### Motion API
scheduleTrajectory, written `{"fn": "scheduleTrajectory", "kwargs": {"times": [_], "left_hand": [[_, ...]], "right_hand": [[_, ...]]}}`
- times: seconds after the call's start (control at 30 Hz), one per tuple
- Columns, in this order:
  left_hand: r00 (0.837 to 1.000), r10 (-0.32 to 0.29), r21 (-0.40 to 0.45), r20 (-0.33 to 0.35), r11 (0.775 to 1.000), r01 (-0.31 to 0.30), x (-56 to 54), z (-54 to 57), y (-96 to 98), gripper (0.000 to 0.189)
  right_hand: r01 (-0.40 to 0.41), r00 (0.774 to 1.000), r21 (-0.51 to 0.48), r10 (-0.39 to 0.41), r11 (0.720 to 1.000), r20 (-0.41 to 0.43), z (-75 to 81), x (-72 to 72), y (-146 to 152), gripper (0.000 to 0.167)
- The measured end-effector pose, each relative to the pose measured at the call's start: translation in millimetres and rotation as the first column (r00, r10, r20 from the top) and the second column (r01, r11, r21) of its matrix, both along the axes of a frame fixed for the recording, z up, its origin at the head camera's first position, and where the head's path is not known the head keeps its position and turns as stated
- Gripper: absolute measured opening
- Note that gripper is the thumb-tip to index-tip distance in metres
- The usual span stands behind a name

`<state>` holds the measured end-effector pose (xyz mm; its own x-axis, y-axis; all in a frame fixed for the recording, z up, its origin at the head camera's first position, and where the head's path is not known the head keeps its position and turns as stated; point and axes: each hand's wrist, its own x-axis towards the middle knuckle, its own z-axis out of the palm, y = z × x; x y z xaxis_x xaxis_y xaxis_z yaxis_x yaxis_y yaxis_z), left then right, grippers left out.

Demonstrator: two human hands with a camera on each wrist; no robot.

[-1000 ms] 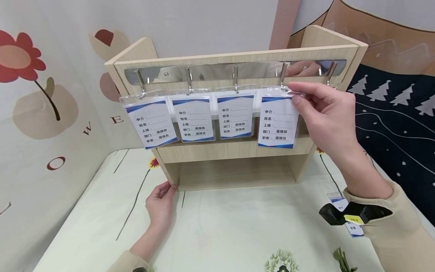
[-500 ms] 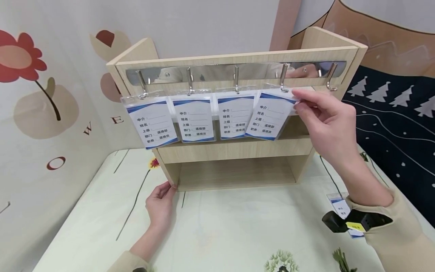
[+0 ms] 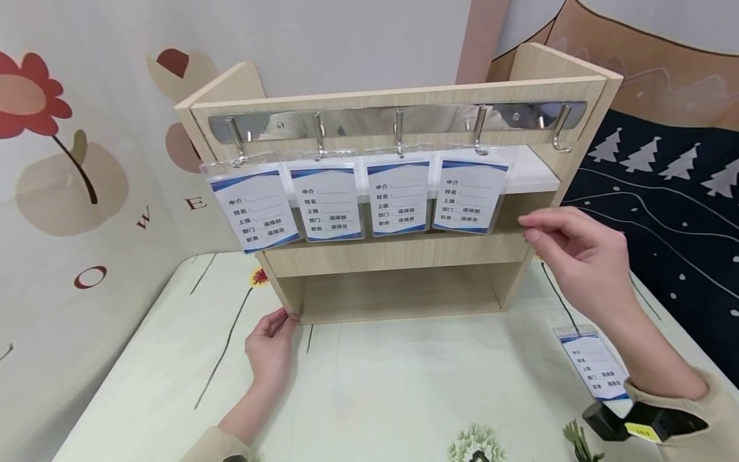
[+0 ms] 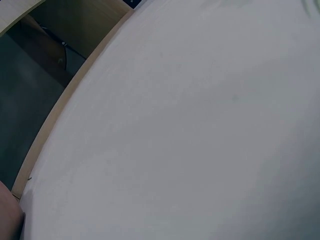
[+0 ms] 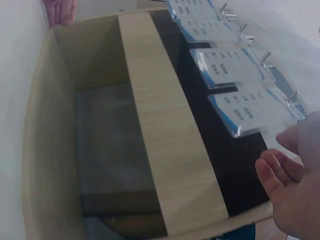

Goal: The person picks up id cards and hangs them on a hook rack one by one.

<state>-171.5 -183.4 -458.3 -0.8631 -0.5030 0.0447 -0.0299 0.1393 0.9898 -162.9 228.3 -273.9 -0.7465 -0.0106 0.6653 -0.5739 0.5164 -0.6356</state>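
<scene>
My right hand (image 3: 589, 263) hovers at the right of a wooden shelf unit (image 3: 398, 256), thumb and forefinger close together, with nothing held. In the right wrist view, the right hand (image 5: 295, 180) has loosely bent fingers below the nearest card. Clear-sleeved badge cards hang in a row from metal hooks; the rightmost badge card (image 3: 471, 196) hangs nearly straight, while the leftmost badge card (image 3: 256, 208) tilts. The hook (image 3: 561, 131) at the far right holds no card. My left hand (image 3: 269, 350) grips the unit's lower left front corner, fingers bent at the side panel.
Another badge card (image 3: 597, 366) lies on the pale tablecloth (image 3: 369, 385) at the right, partly covered by the right wrist's black camera (image 3: 646, 420). A white shelf board (image 3: 534, 170) shows behind the hooks. A patterned curtain (image 3: 115, 256) stands at the left.
The right hand has let go of the fourth badge card and moved down and right. That card swung left, then settled on its hook. The left hand stays at the corner.
</scene>
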Motion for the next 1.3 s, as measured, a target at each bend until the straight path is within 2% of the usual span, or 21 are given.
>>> {"fn": "scheduleTrajectory", "kwargs": {"times": [0.23, 0.5, 0.63, 0.8, 1.0, 1.17, 1.3], "left_hand": [[1.000, 0.009, -0.007, -0.003, 1.000, -0.009, 1.3, 0.2, -3.0, 0.031], [1.000, 0.015, -0.008, -0.012, 1.000, -0.016, 0.4, 0.3, -3.7, 0.031], [1.000, 0.013, -0.004, -0.008, 1.000, -0.013, 0.3, 2.1, -2.3, 0.031], [1.000, 0.003, 0.008, 0.007, 1.000, -0.003, 1.1, 4.5, 0.0, 0.031], [1.000, 0.008, 0.020, 0.007, 1.000, -0.008, 0.7, 3.9, 1.2, 0.031], [1.000, 0.003, 0.019, 0.006, 1.000, -0.003, -0.2, 1.2, 0.8, 0.031], [1.000, -0.001, 0.017, 0.008, 1.000, 0.001, -0.3, 0.5, 0.6, 0.031]], "right_hand": [[-0.020, 0.997, 0.049, 0.017, 0.999, 0.069, -18.6, 13.3, 25, 0.022], [0.105, 0.981, 0.098, -0.119, 0.990, 0.156, -41.5, 25.3, 58, 0.018], [0.120, 0.973, 0.113, -0.139, 0.986, 0.185, -56.0, 29.1, 71, 0.018], [0.106, 0.963, 0.098, -0.127, 0.989, 0.238, -74.0, 32.5, 83, 0.018], [0.084, 0.937, 0.090, -0.109, 0.992, 0.332, -89.8, 33.0, 99, 0.020], [0.059, 0.912, 0.181, -0.127, 0.982, 0.390, -100.8, 30.1, 114, 0.022], [0.005, 0.905, 0.252, -0.112, 0.968, 0.409, -109.7, 24.4, 125, 0.028]]}}
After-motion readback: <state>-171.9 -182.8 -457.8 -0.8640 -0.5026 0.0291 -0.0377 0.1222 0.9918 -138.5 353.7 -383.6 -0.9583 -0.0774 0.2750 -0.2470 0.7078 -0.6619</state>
